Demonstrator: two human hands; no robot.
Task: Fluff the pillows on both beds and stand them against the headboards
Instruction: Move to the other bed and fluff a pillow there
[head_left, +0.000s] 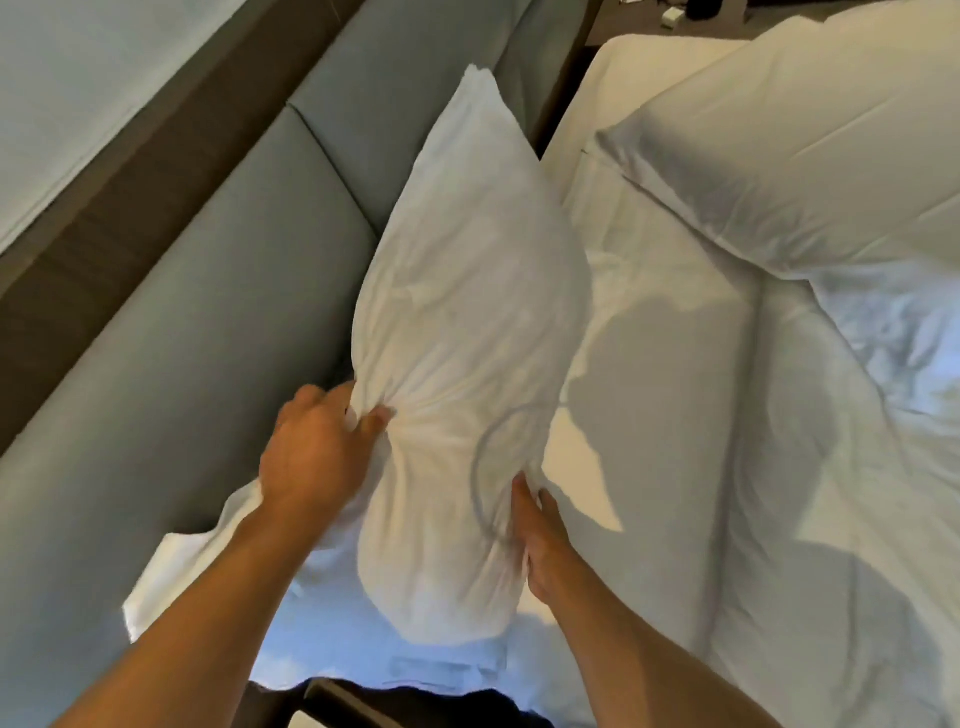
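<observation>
Nearest the camera, both bare forearms reached forward over the edge of the bed (675, 364). The left hand (317, 452) had its grip closed on a bunched fold of the white pillow (467, 322), fabric gathered into creases between thumb and fingers. The right hand (543, 540) pressed against the pillow's opposite side with fingers extended flat along the case, thumb tucked behind; it was not wrapped round anything, more a flat pressing hold than a pinch. The pillow was held between the two hands, tilted with its far corner pointing up toward the grey padded headboard (218, 291), which it lay just beside. A loose flap of pillowcase trailed under the left forearm.

To the right, a rumpled white duvet (779, 493) covered the mattress, crossed by shadows. Farther off, a second pillow (810, 156) lay flat on the bed, apart from the headboard. Beyond the bed's far edge, dim floor showed small unclear objects.
</observation>
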